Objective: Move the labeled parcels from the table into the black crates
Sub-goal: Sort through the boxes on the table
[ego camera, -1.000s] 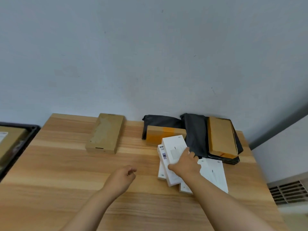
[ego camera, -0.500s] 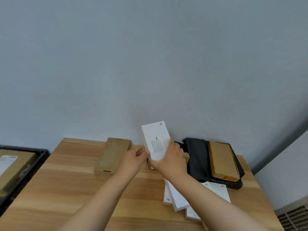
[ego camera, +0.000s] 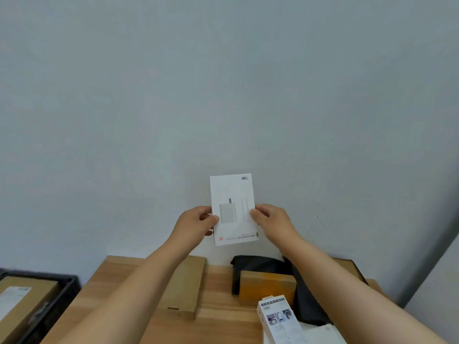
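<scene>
Two hands, left (ego camera: 198, 223) and right (ego camera: 270, 219), pinched one flat white printed carton (ego camera: 233, 209) upright; you needed its label verified before crating.

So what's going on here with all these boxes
A person holds a flat white printed box up in front of the wall, the left hand pinching its left edge and the right hand its right. Below, on the wooden table, lie a plain brown cardboard box, an orange-brown box, dark bags and more white boxes. A black crate at the left already holds a labelled brown parcel.
</scene>
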{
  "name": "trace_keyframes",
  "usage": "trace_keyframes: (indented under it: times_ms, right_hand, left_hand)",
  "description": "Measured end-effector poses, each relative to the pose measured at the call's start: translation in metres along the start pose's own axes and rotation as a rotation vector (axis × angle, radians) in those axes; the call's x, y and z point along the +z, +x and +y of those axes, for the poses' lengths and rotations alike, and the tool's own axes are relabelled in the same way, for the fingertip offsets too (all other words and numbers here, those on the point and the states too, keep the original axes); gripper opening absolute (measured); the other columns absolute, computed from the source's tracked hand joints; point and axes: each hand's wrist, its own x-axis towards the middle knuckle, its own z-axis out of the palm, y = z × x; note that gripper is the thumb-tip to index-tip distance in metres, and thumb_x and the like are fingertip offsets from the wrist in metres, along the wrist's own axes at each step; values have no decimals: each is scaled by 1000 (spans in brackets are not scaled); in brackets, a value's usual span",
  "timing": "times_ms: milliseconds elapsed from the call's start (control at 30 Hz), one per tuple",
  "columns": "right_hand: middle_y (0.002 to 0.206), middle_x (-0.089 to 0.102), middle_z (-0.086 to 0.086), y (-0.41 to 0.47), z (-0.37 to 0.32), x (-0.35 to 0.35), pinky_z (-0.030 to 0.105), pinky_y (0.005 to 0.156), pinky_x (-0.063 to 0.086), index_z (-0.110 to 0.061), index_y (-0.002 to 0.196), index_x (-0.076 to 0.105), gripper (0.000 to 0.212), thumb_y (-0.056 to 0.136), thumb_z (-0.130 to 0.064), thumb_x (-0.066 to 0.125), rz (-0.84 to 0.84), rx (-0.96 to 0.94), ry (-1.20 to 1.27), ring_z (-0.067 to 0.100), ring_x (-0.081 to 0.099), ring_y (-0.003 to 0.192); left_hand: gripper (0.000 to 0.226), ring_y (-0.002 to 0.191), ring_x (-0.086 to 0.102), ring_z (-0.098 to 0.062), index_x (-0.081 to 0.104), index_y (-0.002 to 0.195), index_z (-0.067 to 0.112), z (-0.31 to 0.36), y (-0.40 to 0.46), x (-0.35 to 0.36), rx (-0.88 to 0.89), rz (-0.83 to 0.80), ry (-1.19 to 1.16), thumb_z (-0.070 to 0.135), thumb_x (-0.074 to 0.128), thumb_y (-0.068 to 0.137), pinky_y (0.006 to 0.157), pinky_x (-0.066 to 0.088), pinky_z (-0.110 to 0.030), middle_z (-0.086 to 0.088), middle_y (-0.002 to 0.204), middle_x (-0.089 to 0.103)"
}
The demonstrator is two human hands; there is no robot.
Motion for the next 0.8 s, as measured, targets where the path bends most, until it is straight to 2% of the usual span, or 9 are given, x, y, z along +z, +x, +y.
trace_keyframes:
  times_ms: [100, 167, 233, 300, 467, 567, 667, 733, 800]
  right_hand:
    - [102, 66, -6, 4, -15, -8, 19, 80, 44, -19, 115, 66, 24, 93, -24, 57, -11, -13, 32, 2, 59, 88]
    - [91, 64, 0, 5, -23, -10, 18, 71, 45, -18, 112, 67, 23, 90, -21, 63, -1, -10, 53, 6, 57, 75]
    - [78, 63, 3, 5, -29, -11, 18, 64, 46, -16, 113, 64, 25, 88, -17, 65, -2, 6, 130, 9, 52, 64]
    - [74, 67, 5, 4, -35, -10, 23, 69, 49, -17, 111, 62, 23, 88, -14, 64, -10, 12, 214, 13, 54, 66]
    - [83, 72, 7, 1, -44, -13, 29, 82, 52, -33, 94, 63, 22, 88, -12, 61, -35, 10, 273, 14, 58, 74]
    - [93, 74, 6, 0, -43, -12, 32, 88, 52, -27, 107, 66, 21, 92, -15, 57, -73, 29, 272, 16, 65, 86]
    - [100, 72, 13, -2, -46, -5, 35, 88, 55, -23, 109, 65, 24, 95, -9, 51, -111, 56, 410, 22, 67, 95]
    - [101, 70, 14, -4, -50, 0, 39, 86, 56, -20, 108, 65, 24, 96, -9, 47, -125, 65, 514, 24, 68, 94]
    - [99, 71, 11, -4, -54, 3, 39, 81, 58, -17, 108, 64, 18, 97, -17, 50, -119, 32, 537, 22, 69, 88]
  left_hand:
    - [27, 92, 66, -18, 65, 115, 24, 12, 5, -12, 61, 26, 32, 16, 57, 91, 84, 55, -33, 0, 94, 71]
    - [29, 89, 64, -20, 65, 113, 31, 19, 7, -18, 109, 63, 28, 16, 60, 89, 84, 55, -35, -1, 92, 69]
    - [32, 82, 61, -18, 63, 117, 31, 24, 11, -23, 145, 104, 68, 18, 62, 88, 78, 53, -32, -3, 89, 63]
    - [33, 73, 60, -15, 61, 119, 30, 29, 13, -26, 151, 106, 51, 17, 62, 88, 69, 51, -23, -4, 81, 60]
    - [25, 72, 62, -18, 66, 111, 21, 36, 13, -35, 121, 77, -55, 9, 52, 93, 65, 55, -21, -6, 80, 65]
    - [23, 74, 66, -19, 67, 108, 14, 35, 12, -37, 69, 56, -113, 8, 50, 95, 65, 55, -22, -9, 85, 68]
    - [17, 88, 65, -17, 69, 101, 17, 33, 11, -28, 36, 21, -136, 13, 55, 94, 69, 52, -21, -2, 97, 69]
    - [15, 89, 64, -15, 69, 100, 19, 30, 10, -20, 7, 53, -189, 13, 58, 92, 68, 49, -22, 1, 102, 68]
    - [22, 92, 63, -12, 64, 110, 20, 28, 9, -14, 12, 102, -245, 10, 60, 91, 67, 50, -22, 2, 108, 65]
